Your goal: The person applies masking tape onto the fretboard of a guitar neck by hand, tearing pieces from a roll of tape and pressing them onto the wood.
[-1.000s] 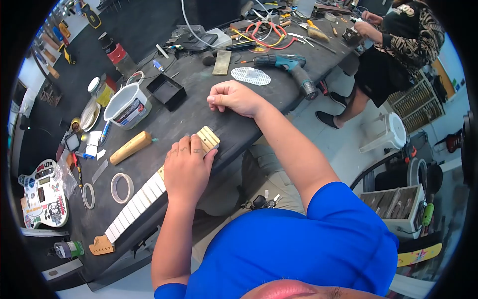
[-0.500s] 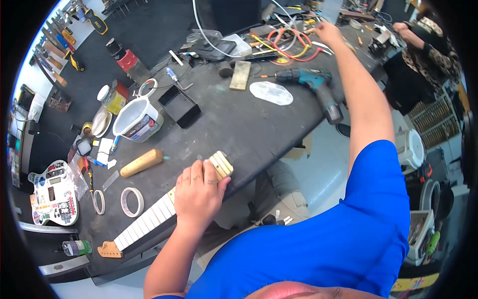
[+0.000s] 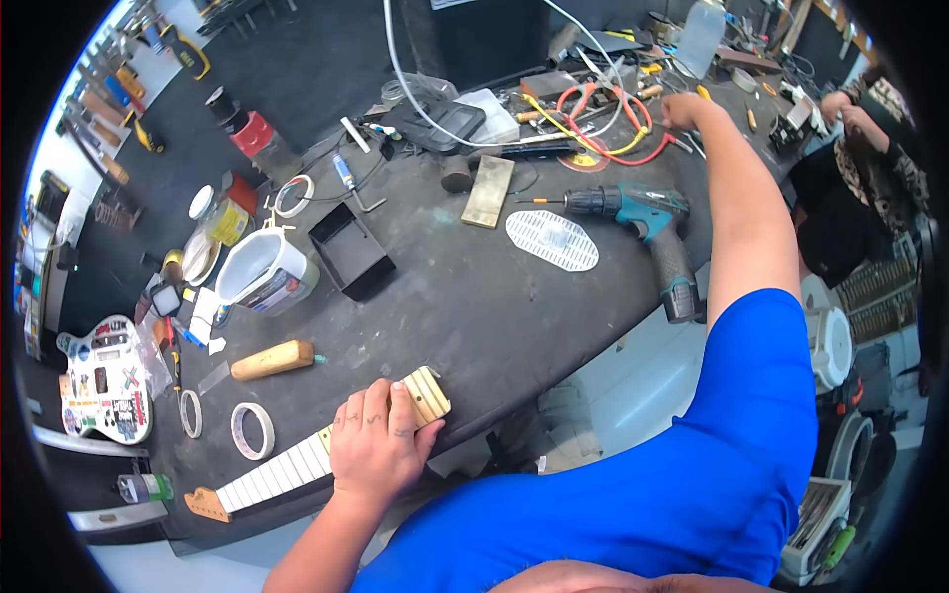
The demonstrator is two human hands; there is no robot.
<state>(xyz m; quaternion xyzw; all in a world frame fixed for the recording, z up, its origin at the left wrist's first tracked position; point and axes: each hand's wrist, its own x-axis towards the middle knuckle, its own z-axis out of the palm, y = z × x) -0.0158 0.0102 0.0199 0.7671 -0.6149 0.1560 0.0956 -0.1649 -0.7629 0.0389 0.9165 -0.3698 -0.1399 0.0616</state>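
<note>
A guitar neck (image 3: 275, 477) with white tape between its frets lies along the table's near edge, its headstock at the left. My left hand (image 3: 376, 437) is wrapped over the neck close to its heel end. Far across the table, my right hand (image 3: 681, 112) reaches among tools, beside the red and yellow cables (image 3: 633, 148); its fingers are bunched, and what they hold, if anything, is hidden. Nearer than that hand lies a teal cordless drill (image 3: 647, 212), with a white perforated oval pad (image 3: 552, 240) to its left.
Around the left side are a wooden handle (image 3: 272, 360), tape rolls (image 3: 253, 432), a white tub (image 3: 265, 272), a black box (image 3: 352, 253) and a stickered guitar body (image 3: 105, 381). A flat block (image 3: 487, 192) lies beyond. Another person's hands (image 3: 856, 117) are at the far right.
My right hand has moved from above the near table, away and to the right, to the far tools. My left hand has stayed on the neck. The view has shifted.
</note>
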